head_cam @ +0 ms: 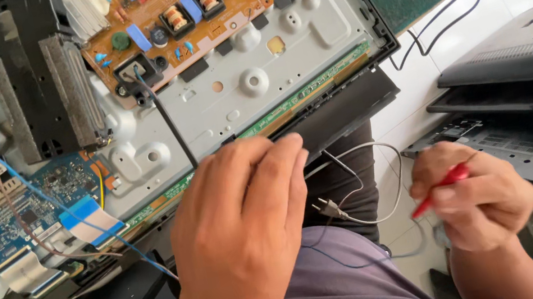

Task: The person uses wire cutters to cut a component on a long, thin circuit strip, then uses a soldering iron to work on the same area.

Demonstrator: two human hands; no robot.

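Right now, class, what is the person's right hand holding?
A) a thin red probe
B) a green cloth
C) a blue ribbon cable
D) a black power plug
A: the right hand is closed around a thin red probe, whose tip points left toward the left hand; that hand rests at the lower edge of the opened screen chassis.

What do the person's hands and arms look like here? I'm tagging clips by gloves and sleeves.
Both are bare. The left hand wears no glove, ring or watch that shows, and its forearm has no sleeve. The right hand is likewise gloveless, with a bare wrist and forearm. No bands or markings show on the fingers.
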